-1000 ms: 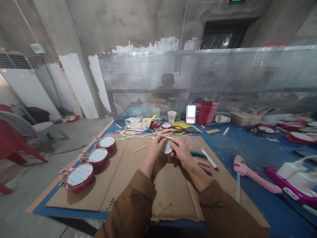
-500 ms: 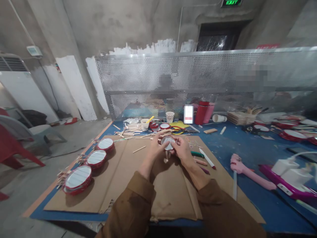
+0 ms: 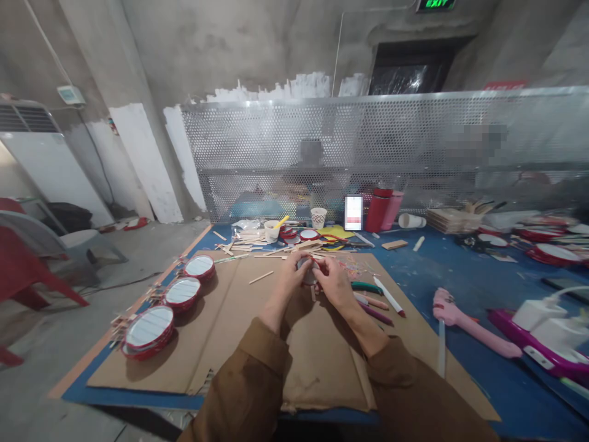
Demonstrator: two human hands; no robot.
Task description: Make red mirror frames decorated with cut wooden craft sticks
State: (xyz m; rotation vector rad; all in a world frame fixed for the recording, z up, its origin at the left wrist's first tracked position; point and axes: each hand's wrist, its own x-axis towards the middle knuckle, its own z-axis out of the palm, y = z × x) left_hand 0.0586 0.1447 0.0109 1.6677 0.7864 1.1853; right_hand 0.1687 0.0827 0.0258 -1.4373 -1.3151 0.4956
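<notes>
A small round drum with a pale face (image 3: pixel 309 277) is held between my two hands above the cardboard sheet (image 3: pixel 243 331). My left hand (image 3: pixel 289 279) grips its left side, and my right hand (image 3: pixel 332 279) has its fingers bent onto the right and upper rim. Fingers cover much of the drum. A short stick shows below it. Three red-rimmed drums stand in a row at the left of the cardboard: a large one (image 3: pixel 150 328), a middle one (image 3: pixel 183 291) and a smaller one (image 3: pixel 199 266).
Behind my hands lie loose wooden sticks (image 3: pixel 248 238), a paper cup (image 3: pixel 318 217) and a red bottle (image 3: pixel 378 210). To the right are a white marker (image 3: pixel 389 296), a pink glue gun (image 3: pixel 473 325) and a purple power strip (image 3: pixel 543 359). A perforated metal screen (image 3: pixel 276 135) stands behind.
The small drum has tilted, so less of its face shows. My right fingers have moved up onto its rim. The whole view has shifted slightly.
</notes>
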